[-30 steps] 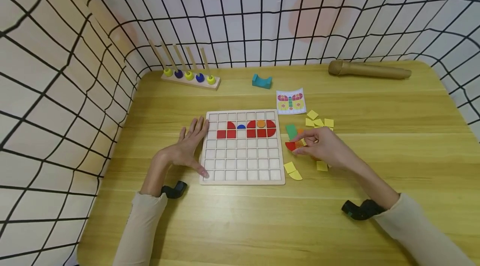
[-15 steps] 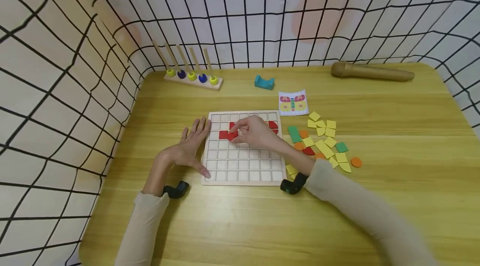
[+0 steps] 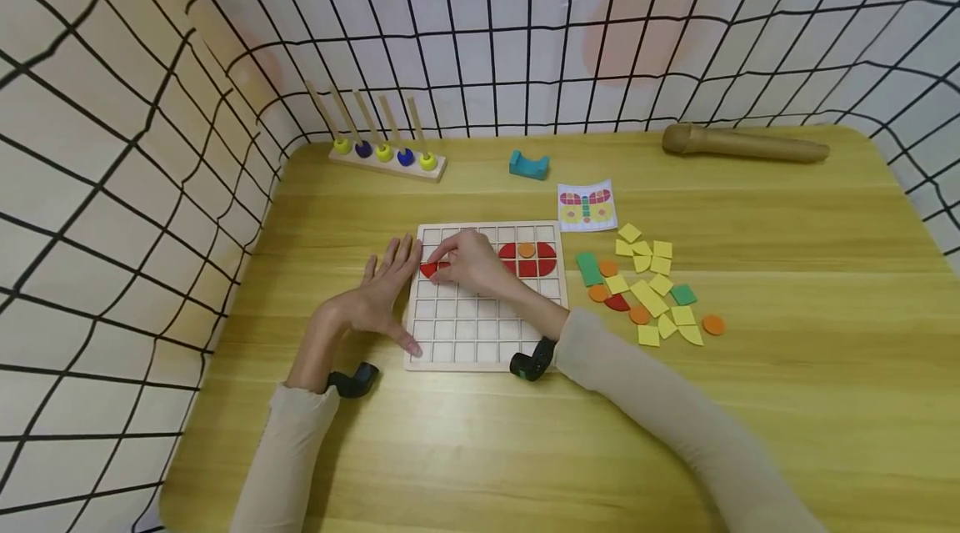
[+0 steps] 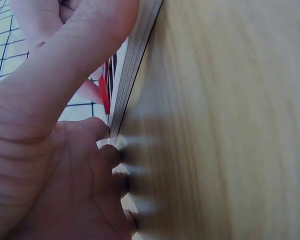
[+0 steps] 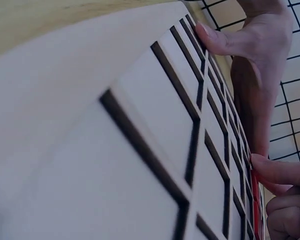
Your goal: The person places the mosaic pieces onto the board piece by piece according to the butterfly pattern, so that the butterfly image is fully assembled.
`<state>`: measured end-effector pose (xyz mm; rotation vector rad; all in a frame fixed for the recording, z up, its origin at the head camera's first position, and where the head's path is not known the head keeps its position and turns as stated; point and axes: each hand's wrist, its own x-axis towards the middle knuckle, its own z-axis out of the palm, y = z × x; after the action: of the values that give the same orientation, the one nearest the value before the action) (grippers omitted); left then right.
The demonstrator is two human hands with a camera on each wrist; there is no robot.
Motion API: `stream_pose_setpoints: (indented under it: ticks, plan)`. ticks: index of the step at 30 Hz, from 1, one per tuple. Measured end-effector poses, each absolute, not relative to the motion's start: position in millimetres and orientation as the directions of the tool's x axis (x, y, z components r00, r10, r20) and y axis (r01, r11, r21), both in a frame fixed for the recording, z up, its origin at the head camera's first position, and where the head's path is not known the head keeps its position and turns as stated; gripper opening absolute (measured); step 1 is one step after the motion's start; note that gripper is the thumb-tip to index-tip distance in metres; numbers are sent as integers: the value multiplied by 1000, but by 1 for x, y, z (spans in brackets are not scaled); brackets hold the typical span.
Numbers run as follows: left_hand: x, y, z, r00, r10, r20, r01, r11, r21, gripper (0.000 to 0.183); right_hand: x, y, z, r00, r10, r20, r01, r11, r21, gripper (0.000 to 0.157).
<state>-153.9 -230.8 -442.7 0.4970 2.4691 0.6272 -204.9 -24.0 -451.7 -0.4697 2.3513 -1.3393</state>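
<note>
In the head view, my right hand [image 3: 472, 260] is over the upper left of a white gridded board [image 3: 486, 333]. Its thumb and fingertips pinch a red quarter-circle tile [image 3: 428, 269] at the leftmost column, beside a partly covered red tile [image 3: 443, 266]. The left wrist view shows the red tile [image 4: 104, 92] edge-on, close over the board's surface. Spread along the board's left side, my left hand [image 3: 375, 295] has its thumb on the lower left corner and its fingertips by the upper left edge. Farther right on the grid, red tiles [image 3: 527, 268] surround an orange disc [image 3: 527, 250].
Loose tiles [image 3: 649, 298] in yellow, green, orange and red lie right of the board. A butterfly pattern card [image 3: 587, 207] touches its upper right corner. Behind stand a bead rack [image 3: 387, 163], a teal block [image 3: 528, 165] and a brown microphone-shaped object [image 3: 745, 143].
My right hand has carried the red quarter-circle tile from the loose tiles leftward across the board to its leftmost column. My left hand has stayed at the board's left edge.
</note>
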Motion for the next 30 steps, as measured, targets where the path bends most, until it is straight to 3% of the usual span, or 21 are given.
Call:
stream_pose_setpoints:
  ticks: [15, 30]
  plan:
    - [-154, -231, -442, -785, 464, -411, 211, 823, 528, 160, -206, -26, -454, -892, -392, -227, -5, 509, -861, 22]
    - [-154, -231, -441, -781, 473, -409, 218, 819, 531, 160, -206, -25, -453, -882, -418, -218, -20, 495, -869, 23]
